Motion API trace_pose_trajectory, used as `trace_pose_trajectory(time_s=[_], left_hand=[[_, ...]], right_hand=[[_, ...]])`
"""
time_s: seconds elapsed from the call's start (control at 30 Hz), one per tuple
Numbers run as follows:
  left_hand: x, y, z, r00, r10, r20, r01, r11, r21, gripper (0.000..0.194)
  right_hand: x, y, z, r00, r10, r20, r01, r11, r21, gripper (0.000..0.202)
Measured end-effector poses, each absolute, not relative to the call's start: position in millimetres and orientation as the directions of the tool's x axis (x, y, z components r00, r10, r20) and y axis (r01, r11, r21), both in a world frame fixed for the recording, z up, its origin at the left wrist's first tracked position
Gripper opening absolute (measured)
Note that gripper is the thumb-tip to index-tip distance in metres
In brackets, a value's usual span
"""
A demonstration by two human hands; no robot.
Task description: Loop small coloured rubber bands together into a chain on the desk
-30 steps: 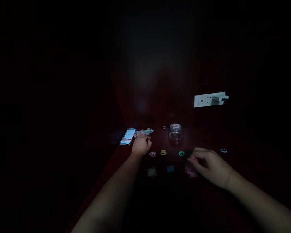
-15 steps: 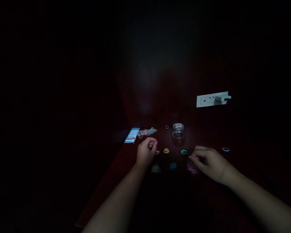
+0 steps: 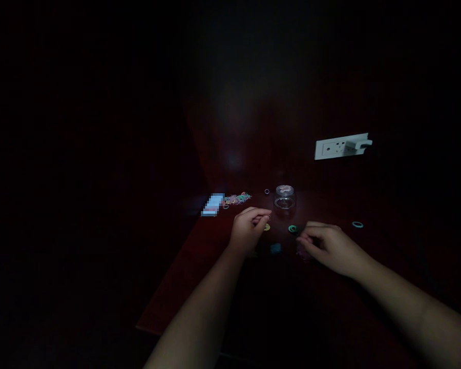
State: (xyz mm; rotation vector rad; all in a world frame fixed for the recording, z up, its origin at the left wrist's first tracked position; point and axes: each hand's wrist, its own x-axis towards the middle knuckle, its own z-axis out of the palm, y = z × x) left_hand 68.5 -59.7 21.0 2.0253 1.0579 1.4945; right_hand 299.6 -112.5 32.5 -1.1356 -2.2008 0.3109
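Observation:
My left hand (image 3: 249, 228) is closed, its thumb and fingertips drawn together beside the small yellow rubber bands (image 3: 267, 227), which it partly covers. Whatever may be in that pinch is too small to make out. To the right, my right hand (image 3: 328, 248) is also closed in a pinch, its contents hidden. Its fingertips are near the green rubber bands (image 3: 292, 229) and over a dim heap of pink bands (image 3: 303, 252). A blue heap (image 3: 275, 248) lies between the two hands. Behind them stands a clear lidded jar (image 3: 285, 202).
A lit phone (image 3: 213, 204) lies at the back left beside a mixed pile of coloured bands (image 3: 238, 198). One pale ring (image 3: 267, 191) is near the jar, and a blue ring (image 3: 357, 224) is at right. A socket plate (image 3: 340, 147) with a plug is on the wall.
My left hand has moved right, from beside the pink bands to the yellow ones, hiding the pink. My right hand stays near the green bands. The whole view has shifted slightly upward.

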Motion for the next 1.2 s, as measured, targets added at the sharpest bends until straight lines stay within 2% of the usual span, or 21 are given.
trace_pose_trajectory(time_s=[0.07,0.17,0.33,0.57,0.8,1.2], left_hand=[[56,-58,21,0.153,0.755,0.637,0.383,-0.640,0.666,0.014],[44,-55,18,0.172,0.770,0.614,0.391,-0.626,0.675,0.014],[51,-65,15,0.222,0.781,0.583,0.334,-0.623,0.707,0.010],[73,-89,19,0.327,0.710,0.624,0.220,-0.699,0.680,0.009],[84,-100,25,0.384,0.614,0.689,0.200,-0.784,0.588,0.005],[84,-97,24,0.427,0.593,0.683,0.174,-0.795,0.581,0.007]], right_hand=[[300,-113,33,-0.430,0.793,0.431,0.641,0.604,-0.473,0.029],[300,-113,32,-0.436,0.792,0.428,0.646,0.606,-0.464,0.027],[298,-112,30,-0.441,0.784,0.438,0.650,0.615,-0.446,0.022],[295,-115,27,-0.429,0.757,0.493,0.632,0.642,-0.434,0.007],[292,-120,33,-0.444,0.722,0.530,0.595,0.680,-0.428,0.003],[291,-121,35,-0.447,0.702,0.554,0.538,0.706,-0.460,0.010]])
